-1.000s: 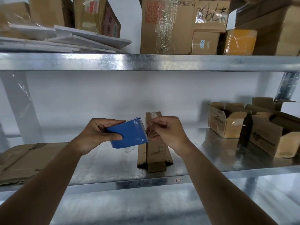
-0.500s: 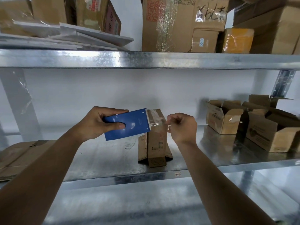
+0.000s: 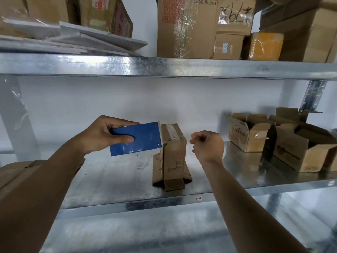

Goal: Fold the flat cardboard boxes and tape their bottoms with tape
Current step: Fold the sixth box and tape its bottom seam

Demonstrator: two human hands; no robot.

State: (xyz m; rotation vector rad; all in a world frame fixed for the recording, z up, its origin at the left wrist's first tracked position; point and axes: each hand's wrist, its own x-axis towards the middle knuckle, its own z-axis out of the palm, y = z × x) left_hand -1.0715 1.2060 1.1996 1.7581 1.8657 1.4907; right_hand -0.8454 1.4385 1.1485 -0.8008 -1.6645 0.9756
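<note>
Left hand: we see the left hand [image 3: 99, 136] holding a blue tape dispenser [image 3: 135, 138]; the thumb lies along its top edge and the fingers [image 3: 125, 138] are curled over its blue side, so the grip is firm.
Tape dispenser: its toothed end is at the top left edge of the small cardboard box [image 3: 172, 152], touching it or just beside it; we cannot tell which.
Right hand: the right hand [image 3: 208, 145] is in the air just to the right of the box, apart from it; its fingers are curled in loosely, the thumb meeting the forefinger, and we cannot tell if a bit of tape is pinched there.
Task box: the folded box stands upright near the front edge of the middle metal shelf [image 3: 113, 179], with clear tape [image 3: 170, 130] shining across its top face and its lower flaps spread on the shelf.
Writing on the box: we see small print and a round mark on the front flap, too small to read.
Shelf label: a small tag [image 3: 197, 198] on the shelf edge reads about "1-3".
Folded boxes at right: several open cardboard boxes [image 3: 249, 131] stand on the same shelf, flaps up; what they contain is hidden.
Flat cardboard: a flat cardboard piece [image 3: 11, 170] lies at the left end of the shelf.
Upper shelf: large cartons [image 3: 184, 28] stand there, one with an orange QR code and shipping symbols, one with black handwriting we cannot read surely; white boards [image 3: 102, 36] lie at the left.
</note>
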